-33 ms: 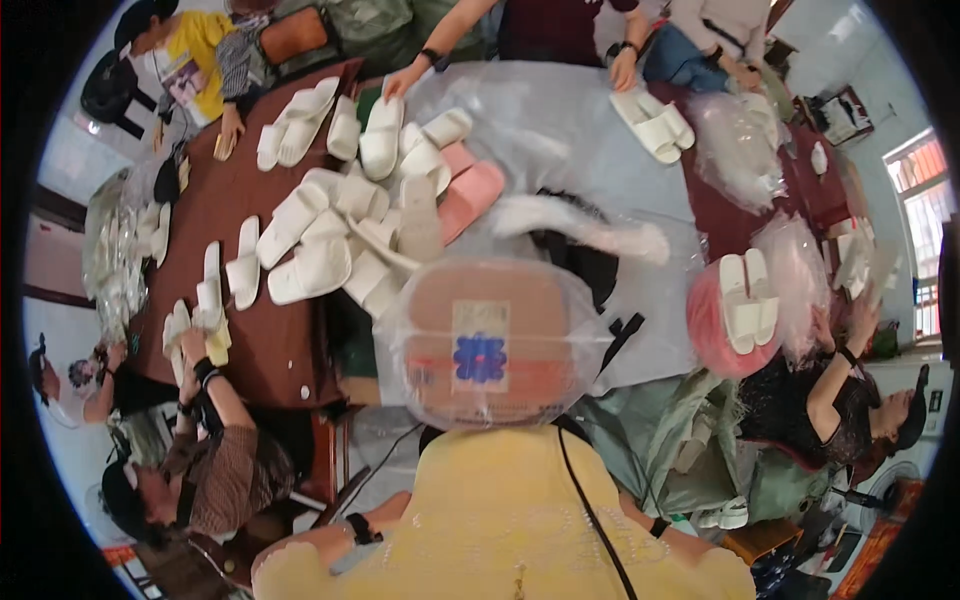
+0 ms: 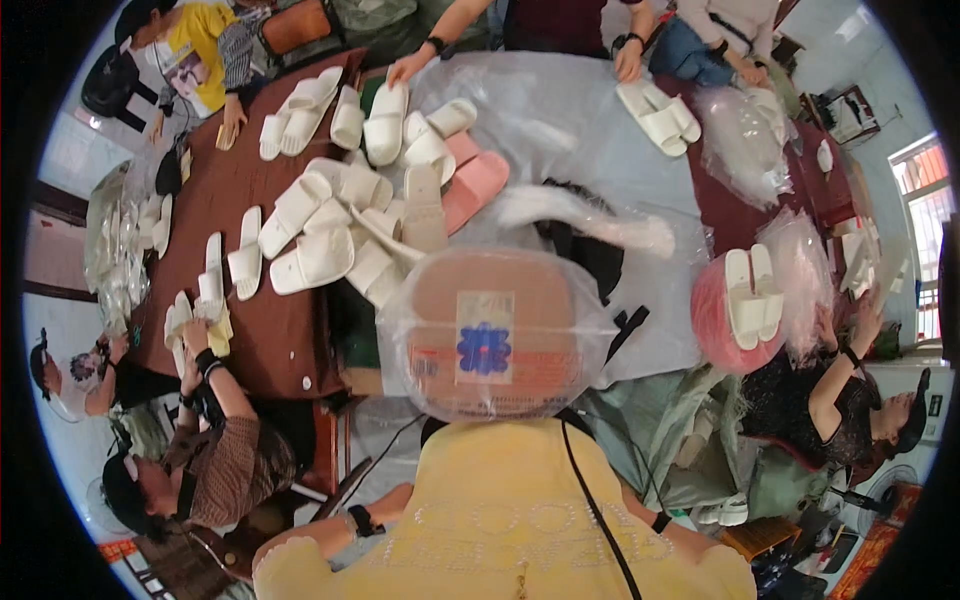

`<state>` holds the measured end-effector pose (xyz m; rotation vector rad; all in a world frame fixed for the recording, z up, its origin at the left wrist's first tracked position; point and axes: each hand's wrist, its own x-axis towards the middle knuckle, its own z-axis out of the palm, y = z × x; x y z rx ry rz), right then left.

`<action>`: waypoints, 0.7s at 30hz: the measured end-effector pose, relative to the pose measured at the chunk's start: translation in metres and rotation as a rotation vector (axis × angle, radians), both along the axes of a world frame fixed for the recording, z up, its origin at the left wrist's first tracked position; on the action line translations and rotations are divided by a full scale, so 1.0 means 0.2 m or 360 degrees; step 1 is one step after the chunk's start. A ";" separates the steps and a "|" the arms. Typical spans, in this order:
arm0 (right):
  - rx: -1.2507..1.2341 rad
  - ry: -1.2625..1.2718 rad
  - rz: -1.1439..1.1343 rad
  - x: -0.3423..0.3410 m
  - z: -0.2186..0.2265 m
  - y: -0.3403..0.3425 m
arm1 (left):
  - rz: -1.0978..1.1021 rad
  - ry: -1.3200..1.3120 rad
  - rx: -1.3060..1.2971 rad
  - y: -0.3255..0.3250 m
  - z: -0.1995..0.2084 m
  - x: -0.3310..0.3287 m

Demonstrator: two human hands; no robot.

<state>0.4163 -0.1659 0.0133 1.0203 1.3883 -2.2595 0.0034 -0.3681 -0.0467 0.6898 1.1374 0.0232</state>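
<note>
1. Brown-covered tabletop (image 2: 270, 340) is strewn with white slippers (image 2: 322, 258).
2. At its near edge, before the yellow shirt (image 2: 500, 490), a clear-wrapped brown package (image 2: 490, 335) is seen.
3. Left hand (image 2: 397, 499) and right hand (image 2: 637, 507) are mostly hidden by the shirt; whether either is apart or clamped cannot be told.
4. Only the view is slightly shifted; no slipper is visibly moved, so little progress is judged.

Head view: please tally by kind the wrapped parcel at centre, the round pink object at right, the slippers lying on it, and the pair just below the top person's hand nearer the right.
Plastic-wrapped parcel: 1
Round pink object: 1
White slippers: 4 (2 on the pink object, 2 nearer the top edge)
Total: 6
</note>
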 end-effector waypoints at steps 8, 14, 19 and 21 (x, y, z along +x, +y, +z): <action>-0.0048 -0.0006 -0.0093 -0.10 0.08 0.04 | 0.0160 0.0100 0.0659 0.15 0.27 0.02; -0.0139 0.0006 -0.0353 -0.06 0.33 0.10 | -0.0108 -0.0096 0.0364 0.20 0.39 -0.07; -0.0062 -0.0272 0.0294 0.18 0.34 0.10 | -0.0105 -0.0183 0.0279 0.26 0.58 -0.10; -0.0222 -0.0264 0.0284 0.23 0.25 0.09 | -0.0056 -0.0230 0.0361 0.32 0.61 -0.13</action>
